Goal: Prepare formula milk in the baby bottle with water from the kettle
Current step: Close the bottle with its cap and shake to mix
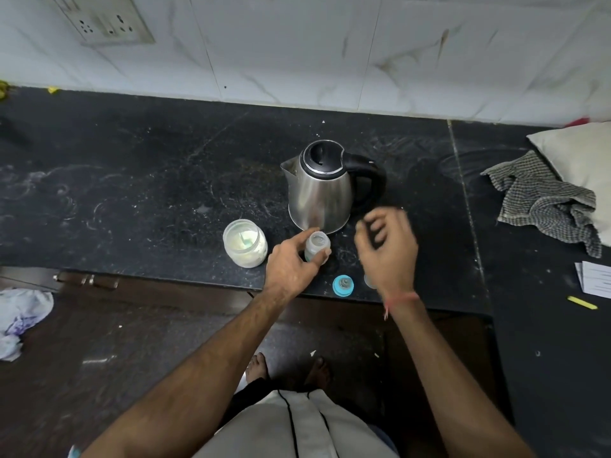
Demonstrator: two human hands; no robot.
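A steel kettle [320,190] with a black lid and handle stands on the black counter [148,180]. Just in front of it is the small clear baby bottle [315,246], upright and uncapped; my left hand [291,266] grips it between thumb and fingers. My right hand [386,246] hovers blurred just below the kettle's handle, fingers loosely curled, holding nothing. An open jar of pale formula powder [245,242] sits left of the bottle. The blue teat ring [343,285] lies near the counter's front edge, with a clear cap [368,280] partly hidden behind my right wrist.
A checked cloth [545,200] and a white pillow [582,153] lie at the right. Papers [595,279] and a yellow stick [582,303] sit on the lower right counter. A wall socket [105,23] is at the upper left. A crumpled cloth [20,315] lies at the lower left.
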